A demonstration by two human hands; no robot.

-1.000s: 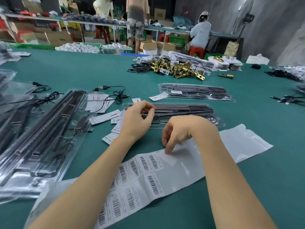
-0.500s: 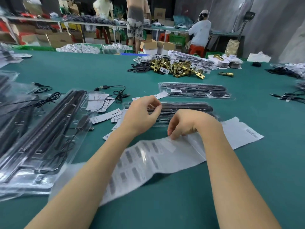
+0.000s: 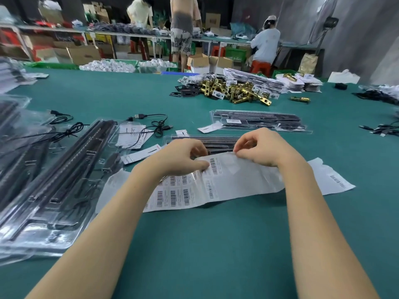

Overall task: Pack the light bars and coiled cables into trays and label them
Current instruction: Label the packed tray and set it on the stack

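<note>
**Both hands on the label sheet at the green worktop**

A stack of clear trays [image 3: 49, 190] loaded with black light bars fills the left side, with loose black cables [image 3: 155, 126] and white paper cards [image 3: 140, 154] lying just beyond it. A closed tray [image 3: 257, 121] with a white label on it sits farther back, right of centre. Another packed tray [image 3: 218, 142] lies directly behind the hands and is partly hidden by them. Farther off sit a heap of brass latch parts [image 3: 235, 91] and piles of bagged goods [image 3: 302, 82].

The worktop [image 3: 205, 244] is covered in teal-green felt. Behind it run shelves with cardboard boxes, a long bench where three people stand or sit with their backs turned, and a pedestal fan [image 3: 328, 20] against a grey wall.

A long white sheet of barcode labels [image 3: 194, 190] lies across the worktop in front of the person, its far edge lifted and curling. The left hand [image 3: 183, 156] has its fingers curled, thumb pressed onto a barcode label [image 3: 213, 166] near the sheet's upper edge. The right hand [image 3: 263, 147] pinches the raised top edge of the sheet between thumb and bent fingers. Motion blur softens both hands.
</note>
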